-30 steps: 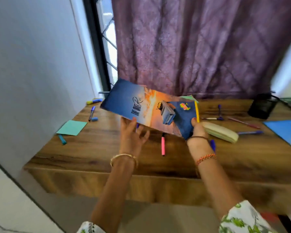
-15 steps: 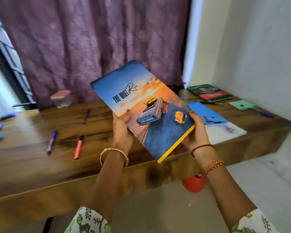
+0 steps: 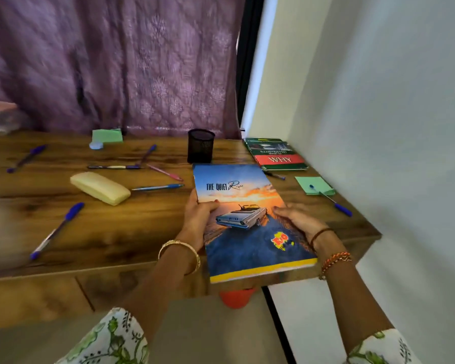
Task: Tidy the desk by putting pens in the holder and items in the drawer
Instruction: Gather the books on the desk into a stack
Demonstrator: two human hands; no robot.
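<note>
A notebook (image 3: 247, 219) with a car-and-sunset cover lies flat at the desk's front right, its yellow-edged end jutting past the front edge. My left hand (image 3: 199, 219) grips its left edge, thumb on the cover. My right hand (image 3: 297, 219) holds the right edge, fingers lying on the cover. A black mesh pen holder (image 3: 200, 145) stands just behind the notebook. Several pens lie scattered on the wooden desk (image 3: 116, 232): a blue one (image 3: 57, 229) at front left, another blue one (image 3: 158, 187) and a pink one (image 3: 164, 172) nearer the holder.
A cream case (image 3: 100, 188) lies left of centre. Stacked books (image 3: 276, 153) sit in the back right corner by the wall. A green sticky pad (image 3: 315, 185) carries a blue pen (image 3: 330, 199). Another green pad (image 3: 107, 135) is at the back. A drawer front (image 3: 32, 298) shows below the desk edge.
The view swung right along the desk. The notebook, held tilted in the air before, has come down flat on the desk's right part in front of the holder.
</note>
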